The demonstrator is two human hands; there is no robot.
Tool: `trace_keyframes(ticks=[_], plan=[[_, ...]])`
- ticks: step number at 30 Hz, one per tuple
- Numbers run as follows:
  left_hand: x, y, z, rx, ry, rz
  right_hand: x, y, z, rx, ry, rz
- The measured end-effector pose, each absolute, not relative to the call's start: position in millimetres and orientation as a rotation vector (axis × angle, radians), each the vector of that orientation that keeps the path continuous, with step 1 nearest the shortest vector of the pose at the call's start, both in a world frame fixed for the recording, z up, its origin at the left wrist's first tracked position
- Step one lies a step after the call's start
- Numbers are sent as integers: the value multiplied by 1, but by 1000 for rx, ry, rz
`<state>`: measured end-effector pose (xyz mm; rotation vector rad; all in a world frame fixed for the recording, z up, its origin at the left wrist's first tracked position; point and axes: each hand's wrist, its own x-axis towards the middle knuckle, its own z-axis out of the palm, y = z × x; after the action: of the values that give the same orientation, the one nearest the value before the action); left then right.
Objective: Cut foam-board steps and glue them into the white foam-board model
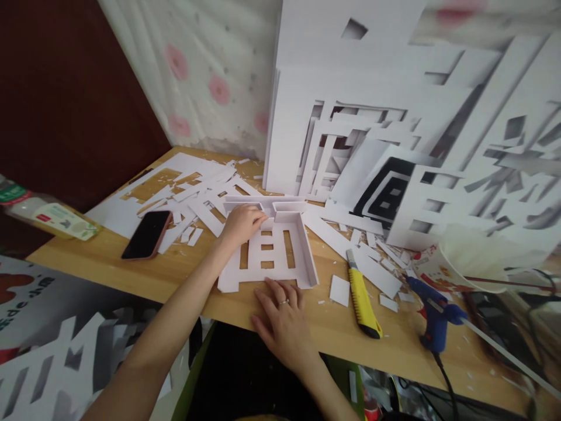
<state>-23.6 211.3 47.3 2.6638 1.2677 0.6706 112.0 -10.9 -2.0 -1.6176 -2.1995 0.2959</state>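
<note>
A white foam-board cutout [279, 273] lies on the wooden table, with oblong openings and upright strips along its back and right sides. My left hand [243, 225] reaches over its back left part. The fingers are pinched together at a thin white board strip [265, 221] near the back gap, and the fingertips partly hide it. At the front edge of the cutout my right hand [287, 321] lies palm down, fingers somewhat apart, a ring on one finger. Its fingertips are at the cutout's front edge, and nothing is held in it.
A yellow utility knife [363, 298] and a blue glue gun [436, 313] lie to the right, near a paper cup [442, 269]. On the left are a phone [148, 235], a bottle [56, 217] and white scraps [205, 190]. Large cut boards [302, 76] lean behind.
</note>
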Motion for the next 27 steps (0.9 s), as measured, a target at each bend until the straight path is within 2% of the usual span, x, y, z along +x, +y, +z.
trace_keyframes(ticks=[27], plan=[[-26, 213, 44, 2665, 1215, 795, 109, -15, 4, -1626, -2160, 202]])
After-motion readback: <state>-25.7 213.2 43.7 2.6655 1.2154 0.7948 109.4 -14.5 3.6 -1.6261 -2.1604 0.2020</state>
